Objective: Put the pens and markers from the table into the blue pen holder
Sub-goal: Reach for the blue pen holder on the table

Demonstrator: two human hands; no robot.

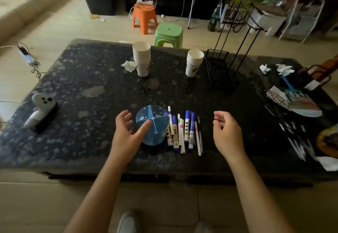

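Observation:
A round translucent blue pen holder [157, 115] with inner dividers stands near the front edge of the dark speckled table [91, 79]. It looks empty inside. Right beside it on the right lies a row of several pens and markers [184, 132], white-bodied with blue caps, side by side and pointing away from me. My left hand [126, 134] is open just left of the holder, its thumb over the holder's near rim. My right hand [226, 132] hovers to the right of the pens, fingers loosely curled, holding nothing.
Two stacks of paper cups [141, 59] [194, 62] and a black wire basket [217, 68] stand at the back. A white controller [39, 110] lies at the left. Crumpled tissues [282, 68], papers [292, 101] and more dark pens [296, 141] clutter the right side.

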